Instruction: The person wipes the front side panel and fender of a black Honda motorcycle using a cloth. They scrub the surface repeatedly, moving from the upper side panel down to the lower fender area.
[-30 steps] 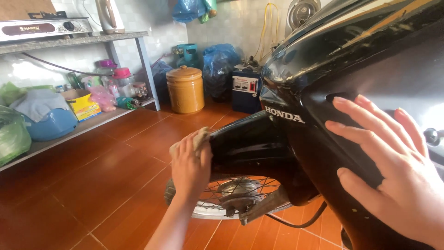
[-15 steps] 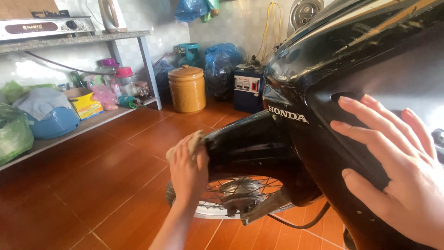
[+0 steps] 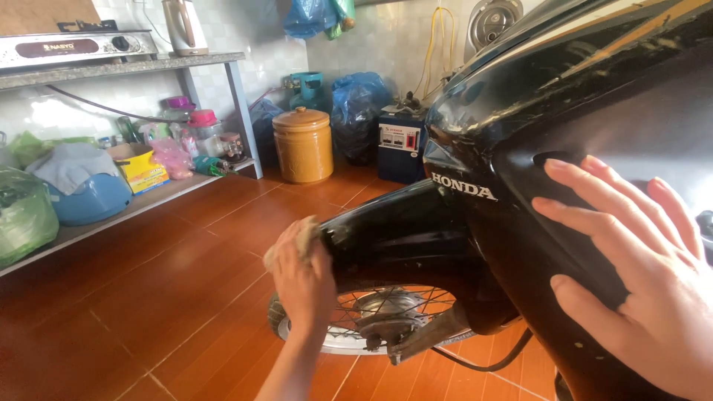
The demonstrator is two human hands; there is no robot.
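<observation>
While left hand presses what looks like a cloth, fender

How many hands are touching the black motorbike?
2. The left hand presses a cloth on the front fender; the right hand lies flat on the side panel.

A small yellow cardboard box with blue and red print sits on the low shelf at left. Just beside it lies a pink plastic packet. Against the back wall, a dark blue box-shaped device bears a white rectangular label panel with red marks. Raised silver lettering sits on the black motorbike's front cover.
</observation>
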